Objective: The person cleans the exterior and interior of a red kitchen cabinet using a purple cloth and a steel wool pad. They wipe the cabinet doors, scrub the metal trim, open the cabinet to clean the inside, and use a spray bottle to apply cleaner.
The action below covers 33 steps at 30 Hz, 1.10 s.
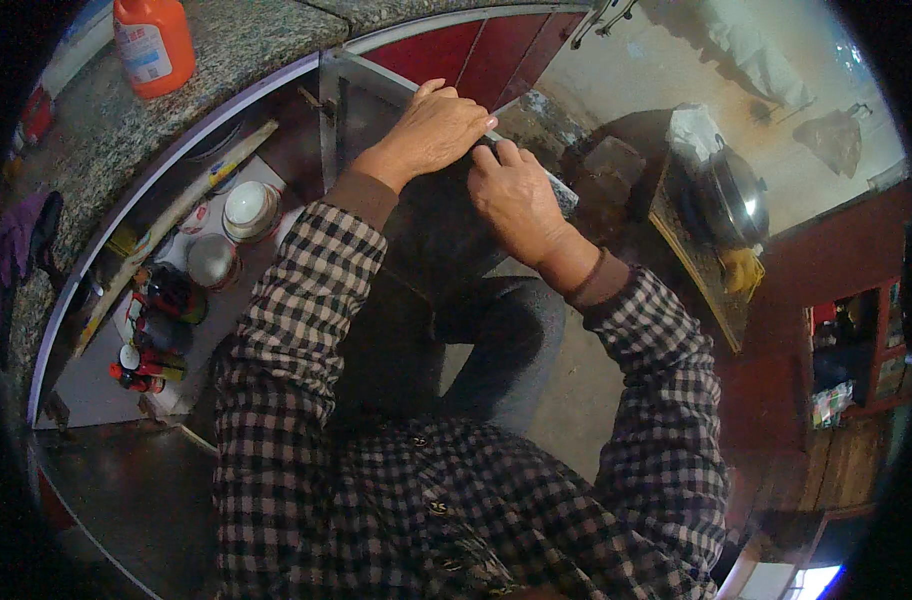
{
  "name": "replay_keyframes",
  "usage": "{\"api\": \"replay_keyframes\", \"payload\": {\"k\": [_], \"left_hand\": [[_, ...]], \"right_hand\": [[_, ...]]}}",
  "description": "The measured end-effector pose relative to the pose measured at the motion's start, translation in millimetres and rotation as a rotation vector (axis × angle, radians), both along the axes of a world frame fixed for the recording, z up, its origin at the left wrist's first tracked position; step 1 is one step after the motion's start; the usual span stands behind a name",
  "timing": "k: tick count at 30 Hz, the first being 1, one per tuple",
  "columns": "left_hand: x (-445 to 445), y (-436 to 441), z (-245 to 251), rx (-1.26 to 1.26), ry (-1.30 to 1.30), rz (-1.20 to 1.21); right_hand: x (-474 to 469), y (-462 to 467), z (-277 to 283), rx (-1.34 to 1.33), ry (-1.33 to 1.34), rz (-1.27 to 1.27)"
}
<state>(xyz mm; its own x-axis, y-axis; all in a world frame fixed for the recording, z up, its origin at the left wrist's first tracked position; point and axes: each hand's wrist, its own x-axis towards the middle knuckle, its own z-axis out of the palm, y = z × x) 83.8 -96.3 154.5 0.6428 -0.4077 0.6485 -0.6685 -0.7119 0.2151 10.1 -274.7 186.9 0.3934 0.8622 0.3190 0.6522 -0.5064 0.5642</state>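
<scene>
An open cabinet door (373, 69) with a pale metal frame swings out in front of me. My left hand (435, 129) is bent over its top edge, fingers curled and partly hidden behind it. Closer to the door's outer end (564, 196), my right hand (517, 196) has its fingers curled around the same edge. Whether a small item is tucked under either palm cannot be seen. To the left, the open cabinet shelf (88, 390) holds stacked white bowls (249, 206), a lidded jar (212, 259) and several dark bottles (172, 289).
Above the cabinet runs a speckled stone countertop (253, 56) with an orange bottle (154, 49) and a purple glove (20, 232). A second open door (125, 480) is at lower left. On the right, a large metal pot (737, 195) and a yellow cloth (741, 270) sit on a stand (692, 277).
</scene>
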Motion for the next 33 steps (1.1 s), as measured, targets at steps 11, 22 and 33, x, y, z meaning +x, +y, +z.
{"api": "replay_keyframes", "payload": {"k": [11,22,33], "left_hand": [[-9.4,8.0,1.2,-0.023,0.046,-0.068],[-21.2,8.8,-15.1,-0.12,-0.106,-0.002],[-91.7,-21.9,-47.1,-0.732,-0.312,0.183]], "right_hand": [[-30.7,-102.6,74.1,0.514,0.48,-0.034],[38.2,-29.1,56.9,0.439,0.951,0.311],[41.7,1.5,46.4,0.465,1.063,0.321]]}}
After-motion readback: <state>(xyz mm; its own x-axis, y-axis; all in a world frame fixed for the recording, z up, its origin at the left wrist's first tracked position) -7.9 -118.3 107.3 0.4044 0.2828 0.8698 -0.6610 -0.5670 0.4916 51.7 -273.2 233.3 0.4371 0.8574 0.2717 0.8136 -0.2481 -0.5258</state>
